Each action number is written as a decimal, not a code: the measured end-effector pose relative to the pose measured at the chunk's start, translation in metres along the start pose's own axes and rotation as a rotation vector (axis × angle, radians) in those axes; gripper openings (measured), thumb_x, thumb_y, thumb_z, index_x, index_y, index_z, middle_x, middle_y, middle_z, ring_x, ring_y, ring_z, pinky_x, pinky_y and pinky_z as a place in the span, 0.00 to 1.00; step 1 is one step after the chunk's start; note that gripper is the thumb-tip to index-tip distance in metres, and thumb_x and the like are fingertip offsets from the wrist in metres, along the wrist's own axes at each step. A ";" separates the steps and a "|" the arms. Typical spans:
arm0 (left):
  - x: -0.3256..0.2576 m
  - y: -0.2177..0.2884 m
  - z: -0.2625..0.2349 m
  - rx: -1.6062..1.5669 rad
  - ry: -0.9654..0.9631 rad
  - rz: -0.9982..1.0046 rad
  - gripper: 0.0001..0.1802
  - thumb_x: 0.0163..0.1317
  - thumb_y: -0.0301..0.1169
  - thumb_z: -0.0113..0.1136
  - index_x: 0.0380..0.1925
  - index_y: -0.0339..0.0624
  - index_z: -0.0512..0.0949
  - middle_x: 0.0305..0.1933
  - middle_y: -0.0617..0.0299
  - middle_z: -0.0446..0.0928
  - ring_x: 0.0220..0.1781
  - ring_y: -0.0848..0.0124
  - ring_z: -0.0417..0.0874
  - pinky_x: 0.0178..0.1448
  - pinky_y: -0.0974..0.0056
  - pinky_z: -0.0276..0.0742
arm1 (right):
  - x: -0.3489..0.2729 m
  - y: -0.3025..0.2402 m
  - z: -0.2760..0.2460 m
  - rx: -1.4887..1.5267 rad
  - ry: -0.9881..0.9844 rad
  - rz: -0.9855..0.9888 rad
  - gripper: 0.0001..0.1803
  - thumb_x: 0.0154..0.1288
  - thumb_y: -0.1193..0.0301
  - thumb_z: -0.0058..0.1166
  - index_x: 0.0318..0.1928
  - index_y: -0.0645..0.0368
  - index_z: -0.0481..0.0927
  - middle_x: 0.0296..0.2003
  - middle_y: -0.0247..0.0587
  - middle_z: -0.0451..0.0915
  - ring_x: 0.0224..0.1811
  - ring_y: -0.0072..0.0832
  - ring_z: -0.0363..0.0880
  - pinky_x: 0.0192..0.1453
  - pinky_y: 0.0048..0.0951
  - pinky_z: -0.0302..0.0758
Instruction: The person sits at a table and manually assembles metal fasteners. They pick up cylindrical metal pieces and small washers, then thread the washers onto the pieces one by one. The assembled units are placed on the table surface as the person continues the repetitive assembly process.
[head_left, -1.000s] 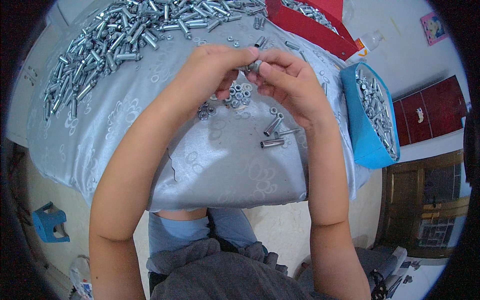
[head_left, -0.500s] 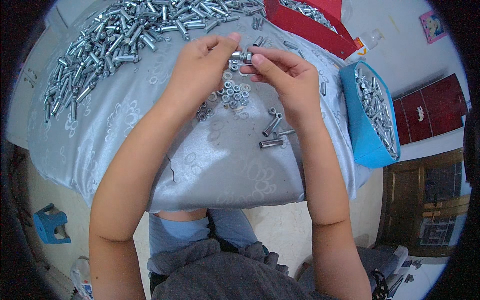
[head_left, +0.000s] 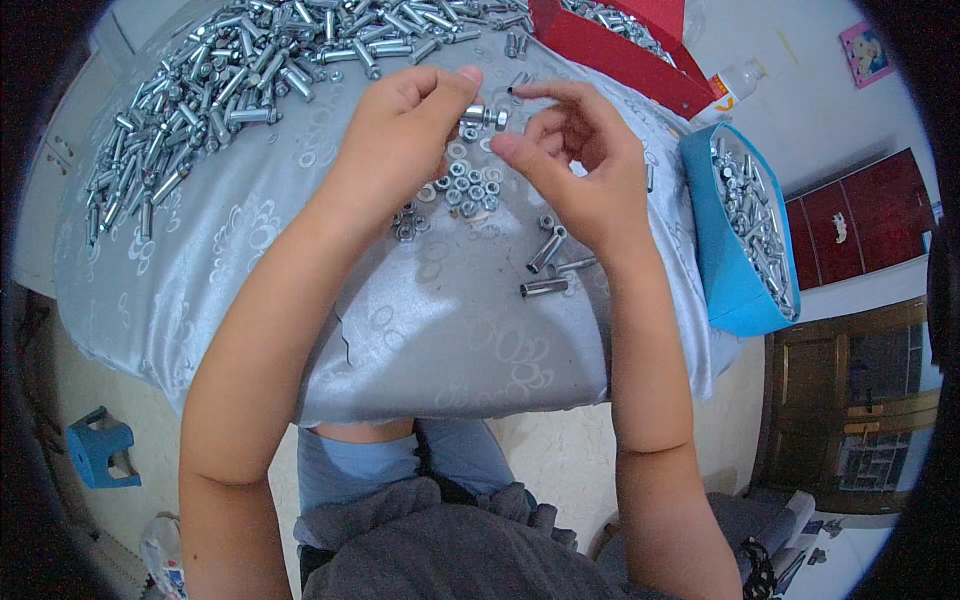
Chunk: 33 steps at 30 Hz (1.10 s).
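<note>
Over the far middle of the table, my left hand (head_left: 400,130) is closed around a metal sleeve anchor bolt (head_left: 478,114), which lies sideways with its end pointing right. A hex nut (head_left: 502,120) sits on that end. My right hand (head_left: 595,165) is just to the right of the nut, thumb and fingers spread apart, with nothing visible in it. Below the hands lies a small cluster of hex nuts (head_left: 466,190) with several flat washers (head_left: 457,151) among them. A few loose metal sleeves (head_left: 543,288) rest nearer to me on the right.
A large heap of sleeve anchor bolts (head_left: 240,75) covers the far left of the table. An open red box (head_left: 600,55) and a blue bin (head_left: 735,300), both holding metal parts, stand at the right. A plastic bottle (head_left: 738,78) is beside the red box. The silvery tablecloth (head_left: 420,370) drapes over the edge.
My right thumb and fingers have come off the nut and spread, and the hand has shifted slightly right. My left hand keeps the bolt in nearly the same place.
</note>
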<state>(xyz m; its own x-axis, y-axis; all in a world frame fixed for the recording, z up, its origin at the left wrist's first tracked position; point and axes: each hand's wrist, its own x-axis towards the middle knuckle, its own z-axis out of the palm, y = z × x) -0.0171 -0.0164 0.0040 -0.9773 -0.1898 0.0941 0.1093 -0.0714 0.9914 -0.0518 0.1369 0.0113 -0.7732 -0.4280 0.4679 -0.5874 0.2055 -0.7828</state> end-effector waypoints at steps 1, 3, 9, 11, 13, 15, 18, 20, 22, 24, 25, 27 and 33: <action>0.000 0.000 0.000 0.009 -0.001 0.001 0.19 0.59 0.43 0.50 0.18 0.41 0.72 0.14 0.71 0.63 0.14 0.82 0.60 0.18 0.75 0.55 | 0.001 0.002 0.000 -0.001 0.004 -0.090 0.09 0.48 0.68 0.61 0.29 0.60 0.78 0.19 0.30 0.72 0.20 0.13 0.66 0.22 0.15 0.63; 0.001 -0.004 -0.001 0.009 -0.021 0.013 0.19 0.59 0.43 0.50 0.18 0.41 0.72 0.14 0.72 0.63 0.14 0.82 0.60 0.18 0.74 0.54 | 0.003 0.008 0.001 -0.041 -0.003 -0.186 0.12 0.47 0.68 0.62 0.32 0.59 0.77 0.20 0.30 0.72 0.20 0.14 0.66 0.23 0.16 0.63; -0.001 -0.003 0.003 0.034 -0.035 0.009 0.17 0.58 0.45 0.51 0.21 0.43 0.71 0.14 0.73 0.60 0.14 0.83 0.57 0.18 0.75 0.51 | 0.001 0.006 -0.008 -0.167 -0.070 -0.161 0.15 0.47 0.69 0.61 0.37 0.59 0.75 0.24 0.32 0.72 0.21 0.17 0.67 0.26 0.18 0.66; -0.001 -0.003 0.002 0.030 -0.034 -0.004 0.16 0.58 0.45 0.51 0.22 0.45 0.71 0.13 0.74 0.59 0.14 0.83 0.56 0.18 0.76 0.50 | 0.001 0.004 -0.006 -0.105 -0.047 -0.149 0.15 0.47 0.69 0.61 0.37 0.58 0.75 0.24 0.32 0.72 0.20 0.18 0.67 0.26 0.18 0.66; -0.001 -0.001 0.001 0.002 -0.031 -0.032 0.16 0.58 0.45 0.51 0.23 0.44 0.71 0.13 0.74 0.59 0.14 0.83 0.56 0.18 0.76 0.50 | 0.003 0.009 -0.005 -0.102 -0.060 -0.234 0.17 0.47 0.67 0.62 0.37 0.58 0.74 0.24 0.32 0.71 0.20 0.18 0.67 0.25 0.18 0.66; -0.001 0.000 0.002 0.021 -0.046 -0.023 0.16 0.58 0.45 0.51 0.23 0.44 0.72 0.13 0.73 0.59 0.13 0.83 0.56 0.18 0.75 0.51 | 0.004 0.014 -0.013 -0.273 -0.131 -0.323 0.17 0.47 0.67 0.62 0.38 0.58 0.74 0.24 0.33 0.72 0.19 0.19 0.67 0.25 0.19 0.66; -0.002 -0.002 0.002 0.029 -0.046 -0.025 0.16 0.57 0.45 0.51 0.23 0.43 0.72 0.13 0.73 0.59 0.13 0.83 0.56 0.17 0.75 0.51 | 0.001 0.003 -0.010 -0.245 -0.088 -0.208 0.14 0.48 0.68 0.60 0.36 0.58 0.74 0.24 0.35 0.73 0.19 0.21 0.68 0.24 0.20 0.67; -0.001 -0.003 0.002 0.027 -0.045 -0.033 0.16 0.57 0.45 0.51 0.23 0.43 0.72 0.14 0.73 0.59 0.13 0.83 0.57 0.17 0.75 0.51 | 0.001 0.001 -0.008 -0.210 -0.051 -0.184 0.12 0.49 0.69 0.59 0.35 0.58 0.75 0.23 0.36 0.73 0.19 0.22 0.69 0.24 0.20 0.67; -0.001 -0.003 0.002 0.026 -0.051 -0.041 0.17 0.57 0.45 0.52 0.23 0.43 0.72 0.14 0.73 0.60 0.13 0.83 0.57 0.17 0.75 0.51 | 0.003 0.009 -0.009 -0.255 -0.057 -0.295 0.10 0.49 0.69 0.58 0.34 0.58 0.76 0.23 0.37 0.74 0.19 0.23 0.70 0.24 0.21 0.68; -0.001 -0.003 0.001 0.010 -0.051 -0.039 0.17 0.57 0.46 0.52 0.23 0.43 0.72 0.14 0.73 0.59 0.14 0.83 0.57 0.18 0.75 0.51 | 0.002 0.013 -0.012 -0.326 -0.130 -0.238 0.11 0.49 0.69 0.58 0.34 0.58 0.76 0.24 0.37 0.74 0.20 0.23 0.70 0.24 0.21 0.68; -0.001 -0.003 0.001 0.002 -0.050 -0.037 0.17 0.57 0.46 0.52 0.23 0.43 0.72 0.14 0.73 0.59 0.14 0.83 0.57 0.18 0.75 0.51 | 0.001 0.014 -0.012 -0.361 -0.166 -0.209 0.11 0.49 0.69 0.58 0.35 0.57 0.76 0.24 0.37 0.74 0.20 0.23 0.70 0.24 0.21 0.68; -0.001 -0.003 0.001 0.019 -0.051 -0.042 0.17 0.57 0.46 0.52 0.22 0.44 0.72 0.14 0.74 0.59 0.14 0.83 0.57 0.18 0.76 0.51 | 0.001 0.004 -0.009 -0.282 -0.114 -0.201 0.13 0.48 0.68 0.59 0.35 0.58 0.76 0.25 0.37 0.74 0.20 0.23 0.70 0.24 0.21 0.68; -0.001 -0.003 0.002 0.027 -0.070 -0.047 0.18 0.58 0.44 0.50 0.18 0.43 0.71 0.14 0.72 0.62 0.14 0.82 0.59 0.17 0.75 0.54 | -0.001 0.003 -0.010 -0.307 -0.092 -0.145 0.17 0.45 0.64 0.62 0.36 0.57 0.76 0.23 0.37 0.72 0.20 0.22 0.68 0.23 0.21 0.66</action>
<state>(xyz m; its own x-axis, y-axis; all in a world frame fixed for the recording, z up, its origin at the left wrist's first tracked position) -0.0171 -0.0139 0.0015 -0.9916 -0.1176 0.0531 0.0596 -0.0523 0.9969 -0.0552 0.1473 0.0125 -0.6599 -0.5465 0.5156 -0.7449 0.3860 -0.5443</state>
